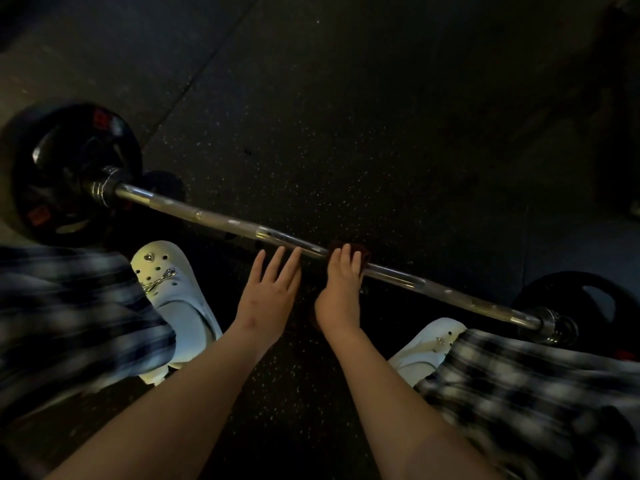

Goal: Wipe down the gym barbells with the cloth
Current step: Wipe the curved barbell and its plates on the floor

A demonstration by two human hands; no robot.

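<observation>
Rubber floor [346,116], dark and speckled, carrying a barbell [221,221] that lies across the view from upper left to lower right. Its bent steel shaft is bare between two black plates: the left plate [69,174] and the right plate [595,306]. Two white shoes [173,299] stand just on the near side of the shaft.

Left hand [268,299]: fingers straight and spread, tips at the shaft, holding nothing. Right hand [341,292]: fingers curled over a dark red cloth [360,252], clamping it onto the shaft near mid-length.

Handling, by judgement: the barbell is heavy and rigid, and may roll on its plates, so it is best left on the floor and steadied. The polished steel is probably slick. The cloth is soft and light, and wraps the shaft readily.

Room: the shaft is open for strokes either way. Travel ends at the collars beside each plate. The floor beyond the barbell is open; the shoes crowd the near side.
</observation>
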